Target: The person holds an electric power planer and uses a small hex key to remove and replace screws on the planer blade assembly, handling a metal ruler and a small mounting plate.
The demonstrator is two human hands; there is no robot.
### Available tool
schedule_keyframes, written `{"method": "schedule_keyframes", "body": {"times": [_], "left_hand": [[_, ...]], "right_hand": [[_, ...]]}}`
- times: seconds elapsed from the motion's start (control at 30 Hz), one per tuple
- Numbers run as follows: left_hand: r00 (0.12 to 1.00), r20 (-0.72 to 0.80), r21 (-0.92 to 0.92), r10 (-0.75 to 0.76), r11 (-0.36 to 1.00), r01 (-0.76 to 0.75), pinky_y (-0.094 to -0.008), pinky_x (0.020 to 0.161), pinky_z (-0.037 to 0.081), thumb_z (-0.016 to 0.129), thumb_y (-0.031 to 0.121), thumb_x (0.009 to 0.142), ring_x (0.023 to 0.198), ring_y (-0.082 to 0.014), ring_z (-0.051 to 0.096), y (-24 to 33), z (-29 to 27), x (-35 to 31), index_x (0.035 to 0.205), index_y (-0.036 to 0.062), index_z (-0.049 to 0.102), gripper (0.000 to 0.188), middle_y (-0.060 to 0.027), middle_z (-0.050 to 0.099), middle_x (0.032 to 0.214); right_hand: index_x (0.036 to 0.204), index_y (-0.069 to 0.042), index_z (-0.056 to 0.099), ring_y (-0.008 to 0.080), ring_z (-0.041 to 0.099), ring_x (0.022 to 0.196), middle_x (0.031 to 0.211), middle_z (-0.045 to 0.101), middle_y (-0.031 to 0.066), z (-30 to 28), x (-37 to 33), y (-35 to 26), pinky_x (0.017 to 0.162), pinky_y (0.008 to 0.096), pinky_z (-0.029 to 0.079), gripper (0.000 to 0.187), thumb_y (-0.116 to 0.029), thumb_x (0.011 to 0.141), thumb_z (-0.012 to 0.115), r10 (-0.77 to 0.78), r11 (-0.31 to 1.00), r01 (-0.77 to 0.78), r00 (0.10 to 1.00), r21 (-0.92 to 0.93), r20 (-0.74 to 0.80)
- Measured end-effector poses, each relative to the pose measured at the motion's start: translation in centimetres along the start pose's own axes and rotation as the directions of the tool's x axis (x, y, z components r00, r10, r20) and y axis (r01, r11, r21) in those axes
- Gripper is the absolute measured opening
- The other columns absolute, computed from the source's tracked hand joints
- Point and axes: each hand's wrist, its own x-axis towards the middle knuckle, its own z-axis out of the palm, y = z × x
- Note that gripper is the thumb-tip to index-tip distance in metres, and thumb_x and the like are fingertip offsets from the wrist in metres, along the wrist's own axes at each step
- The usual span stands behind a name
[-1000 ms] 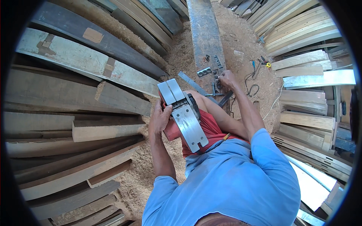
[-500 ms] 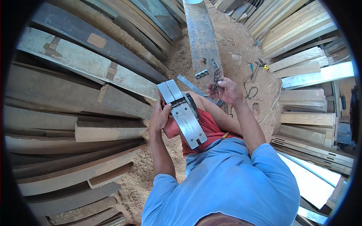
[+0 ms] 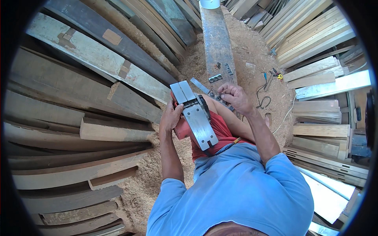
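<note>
An electric hand planer (image 3: 195, 114) lies upside down on my lap, its grey metal sole facing up and its red body underneath. My left hand (image 3: 171, 116) grips the planer's left side and steadies it. My right hand (image 3: 235, 96) hovers just right of the planer's front end, fingers pinched around something small and dark that I cannot make out. A long grey plank (image 3: 217, 39) runs away in front of me, with small metal parts (image 3: 215, 78) and a flat metal blade (image 3: 200, 85) lying on its near end.
Stacks of wooden boards (image 3: 78, 118) fill the left side, and more boards (image 3: 327, 114) are piled on the right. Sawdust (image 3: 252, 55) covers the floor. Small hand tools (image 3: 275, 74) and a loose cable (image 3: 262, 96) lie on the sawdust at the right.
My right hand has drawn back from the small parts on the plank toward the planer's front end. The left hand and the planer have stayed in place.
</note>
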Motion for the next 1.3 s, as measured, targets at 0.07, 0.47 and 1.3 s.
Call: {"method": "schedule_keyframes", "body": {"times": [0.07,0.47,1.3], "left_hand": [[1.000,-0.015,0.011,0.017,1.000,-0.017,-0.0324,0.073,0.052,0.063,0.029,0.095,0.076,-0.0162,0.062,-0.7,0.0,0.2,0.119,-0.0030,0.058,0.041,-0.0068,0.065,0.089],[0.998,0.059,0.041,-0.035,0.999,0.033,-0.0282,0.078,0.049,0.060,0.029,0.099,0.089,-0.0116,0.057,1.3,-0.2,-0.4,0.138,-0.0022,0.054,0.051,-0.0039,0.062,0.106],[0.999,0.025,-0.119,0.030,0.992,-0.027,-0.0292,0.070,0.051,0.061,0.024,0.098,0.078,-0.0115,0.057,1.4,0.6,-0.5,0.127,-0.0059,0.053,0.042,-0.0050,0.062,0.097]], "right_hand": [[0.109,-0.003,0.065,0.0031,0.058,0.081,0.095,0.065,-0.0030,0.4,-0.6,-0.4,0.074,0.0216,0.050,0.013,-0.001,0.096,0.063,0.041,0.999,-0.041,0.999,-0.006,0.021],[0.122,0.000,0.059,0.0090,0.064,0.096,0.104,0.067,0.0058,1.0,-1.1,0.5,0.084,0.0268,0.054,0.030,0.006,0.093,0.058,-0.025,0.998,0.024,0.999,0.061,0.021],[0.111,-0.001,0.069,0.0135,0.065,0.084,0.096,0.071,0.0067,2.6,-2.7,1.4,0.076,0.0276,0.055,0.019,-0.016,0.108,0.058,0.168,0.745,-0.136,0.986,0.653,0.015]]}}
